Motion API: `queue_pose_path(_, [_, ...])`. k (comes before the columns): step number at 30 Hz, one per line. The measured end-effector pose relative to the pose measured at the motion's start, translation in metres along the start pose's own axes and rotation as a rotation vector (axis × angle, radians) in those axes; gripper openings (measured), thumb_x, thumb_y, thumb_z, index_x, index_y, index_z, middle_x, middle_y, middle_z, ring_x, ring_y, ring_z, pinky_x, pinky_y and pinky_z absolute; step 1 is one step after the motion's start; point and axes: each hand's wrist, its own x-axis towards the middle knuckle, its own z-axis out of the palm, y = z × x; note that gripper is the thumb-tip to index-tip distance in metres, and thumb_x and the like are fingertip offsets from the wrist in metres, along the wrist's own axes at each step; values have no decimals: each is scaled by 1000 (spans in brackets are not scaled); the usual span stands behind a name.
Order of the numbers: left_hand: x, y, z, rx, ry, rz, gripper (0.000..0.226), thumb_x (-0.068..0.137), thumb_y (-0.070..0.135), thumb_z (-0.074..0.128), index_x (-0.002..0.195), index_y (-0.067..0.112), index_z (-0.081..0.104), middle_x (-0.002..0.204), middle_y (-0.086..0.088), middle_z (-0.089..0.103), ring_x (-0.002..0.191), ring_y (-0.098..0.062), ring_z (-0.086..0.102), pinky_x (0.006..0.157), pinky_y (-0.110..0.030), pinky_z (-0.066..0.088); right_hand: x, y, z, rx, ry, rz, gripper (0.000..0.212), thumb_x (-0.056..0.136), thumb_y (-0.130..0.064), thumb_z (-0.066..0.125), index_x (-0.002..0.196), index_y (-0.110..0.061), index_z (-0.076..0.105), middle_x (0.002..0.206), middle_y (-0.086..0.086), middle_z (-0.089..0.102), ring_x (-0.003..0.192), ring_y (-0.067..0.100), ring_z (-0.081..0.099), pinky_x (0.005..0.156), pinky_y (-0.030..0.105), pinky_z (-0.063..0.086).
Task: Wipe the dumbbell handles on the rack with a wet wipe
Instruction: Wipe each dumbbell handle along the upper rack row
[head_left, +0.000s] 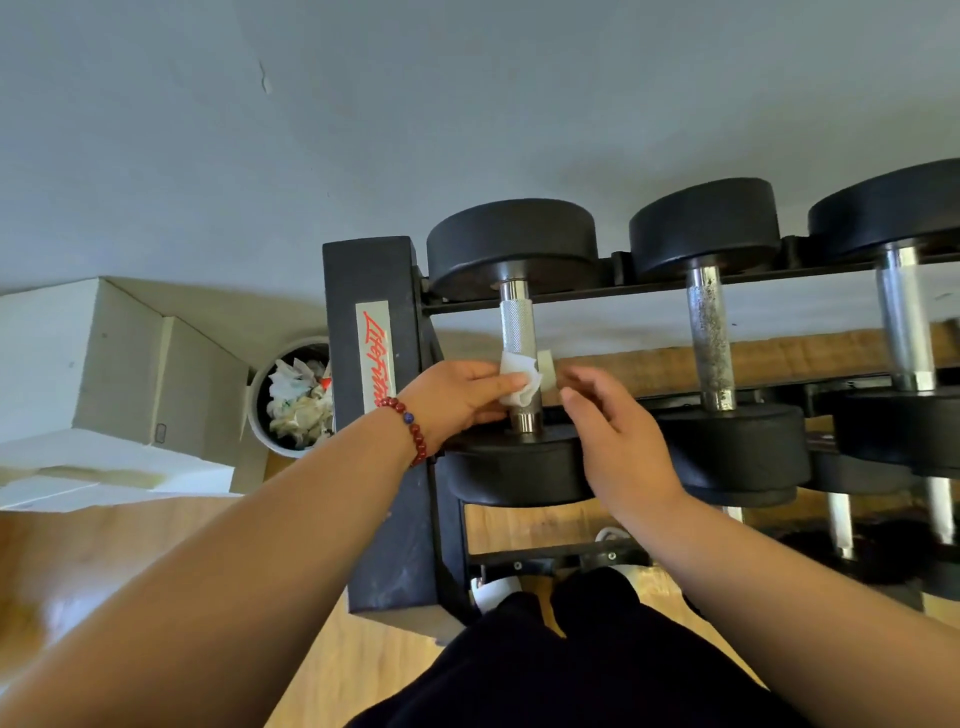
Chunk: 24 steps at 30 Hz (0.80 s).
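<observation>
Presently, grey wall (467, 104) across the whole far part of view. Wooden floor (130, 561) at near left. Black rack (374, 467) right of centre, end post at its left with a red-lettered label, rails running off to the right.

On upper tier, three dumbbells side by side, handles lying near-to-far:
- leftmost dumbbell (511, 244) just beside the end post
- middle dumbbell (704, 223) with a dull, speckled handle
- right dumbbell (893, 208), partly cut by the frame edge

More dumbbells on a lower tier at right, only partly seen.

Pale cardboard boxes (130, 364) at far left against the wall. Round bin (253, 410) between boxes and end post, full of crumpled wipes (298, 400). Dark trousers (571, 665) at near centre; white shoe tip (493, 592) under the rack.

Left hand (457, 395) at near end of the leftmost dumbbell's knurled handle (517, 327), thumb and curled fingers pinching wet wipe (519, 384) against the bar. Right hand (618, 441) just right of same handle, fingers loosely straight and close together, somewhat blurred; contact with wipe or bar not determinable. Wet wipe white, wrapped round near part of that handle, a flap showing on its right side. Red beaded bracelet (413, 426) on left wrist.
</observation>
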Motion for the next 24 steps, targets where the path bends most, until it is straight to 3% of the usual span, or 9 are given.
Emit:
queue_pose_path(4, [5, -2, -2, 172, -10, 9, 20, 88, 24, 67, 108, 20, 66, 113, -4, 71, 104, -14, 68, 99, -33, 51, 1, 6, 1, 16, -18, 12, 26, 99, -22, 49, 123, -23, 60, 112, -15, 63, 106, -5, 56, 87, 12, 41])
queue_pose_path(8, [10, 0, 1, 274, 12, 21, 23, 85, 31, 71, 106, 22, 65, 111, -2, 71, 103, -14, 68, 96, -34, 53, 1, 5, 0, 33, -20, 0, 21, 99, -20, 49, 110, -34, 61, 105, -19, 64, 101, -7, 57, 83, 6, 41])
queue_pose_path(11, [6, -3, -2, 333, -2, 1, 16, 86, 34, 70, 99, 25, 67, 109, 0, 71, 100, -10, 68, 91, -27, 55, 1, 5, 1, 30, -10, -9, 22, 99, -19, 50, 106, -38, 60, 104, -20, 63, 101, -8, 56, 84, 7, 41])
queue_pose_path(14, [-1, 0, -3, 492, 6, -2, 11, 86, 41, 68, 91, 31, 66, 98, 7, 71, 89, -4, 66, 76, -15, 50, 1, 8, 1, -6, -9, -12, 22, 99, -20, 50, 115, -30, 61, 112, -14, 63, 107, -2, 55, 92, 15, 41])
queue_pose_path(16, [-2, 3, -3, 544, 46, 16, 13, 84, 44, 69, 86, 32, 66, 91, 12, 69, 85, -2, 64, 73, -15, 47, 0, 6, 1, 5, -6, -26, 23, 98, -18, 50, 111, -34, 62, 111, -16, 63, 106, -5, 55, 91, 12, 41])
queue_pose_path(18, [-1, 1, -1, 500, 74, 29, 12, 83, 44, 70, 84, 33, 67, 90, 13, 70, 89, -5, 66, 80, -18, 50, -1, 3, 0, 16, -11, -40, 28, 98, -15, 50, 103, -42, 59, 104, -23, 62, 100, -12, 55, 84, 4, 39])
queue_pose_path(22, [-5, 2, -4, 675, 6, -25, 20, 81, 48, 71, 84, 28, 68, 88, 8, 69, 85, -8, 63, 73, -17, 48, 1, 7, -1, -16, -9, -12, 24, 98, -20, 50, 118, -28, 61, 111, -15, 62, 106, -2, 55, 89, 15, 41])
queue_pose_path(24, [-5, 6, -4, 745, -5, -32, 29, 80, 50, 72, 93, 24, 71, 92, 4, 70, 88, -11, 64, 79, -23, 52, 1, 8, -1, -21, -18, -13, 22, 98, -21, 50, 116, -29, 60, 110, -17, 61, 106, -3, 55, 86, 11, 39])
